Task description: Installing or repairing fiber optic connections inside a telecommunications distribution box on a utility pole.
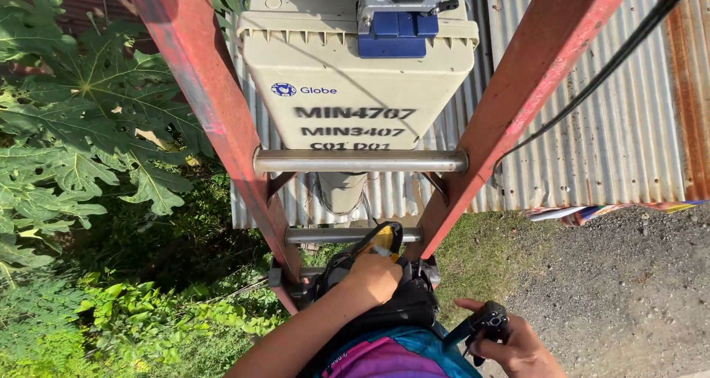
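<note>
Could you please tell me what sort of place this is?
Likely an outdoor utility site, up a red ladder: a beige equipment box sits overhead, with corrugated metal roofing and a gravel road below.

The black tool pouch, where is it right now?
In the head view, the black tool pouch sits low in the middle, just below the ladder's lowest visible rung. The left hand reaches into it, and the right hand is beside it.
</note>
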